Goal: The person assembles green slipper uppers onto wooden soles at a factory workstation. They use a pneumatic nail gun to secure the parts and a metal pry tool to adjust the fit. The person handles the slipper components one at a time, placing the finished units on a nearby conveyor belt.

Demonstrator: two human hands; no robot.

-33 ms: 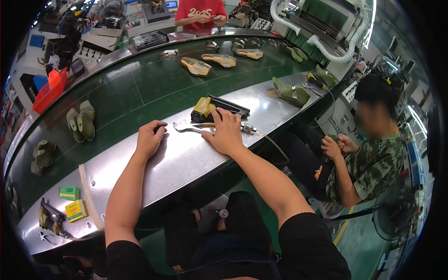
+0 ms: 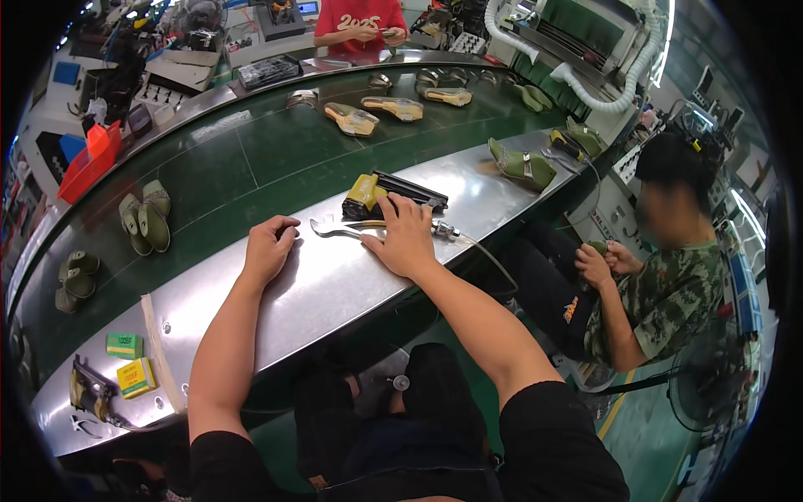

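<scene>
My left hand [image 2: 269, 249] rests on the metal ledge with its fingers curled in, and no object shows in it. Just right of it lies the hooked jaw of a pair of metal pincers [image 2: 330, 228]. Over the pincers' handles lies my right hand [image 2: 406, 237], fingers stretched out and slightly spread, covering part of them. Its fingertips touch or nearly touch a yellow and black air stapler [image 2: 365, 194] lying on its side behind the pincers. A hose fitting [image 2: 447, 229] comes out on the right of that hand, with a thin air hose trailing off the ledge.
Behind the ledge, a green conveyor belt [image 2: 276, 151] carries green sandals [image 2: 149, 219] and yellowish shoe pieces [image 2: 393, 108]. Small green and yellow boxes [image 2: 136, 378] and another stapler [image 2: 90, 391] lie at left. A person in camouflage [image 2: 661, 284] sits at right; another in red [image 2: 360, 25] works opposite.
</scene>
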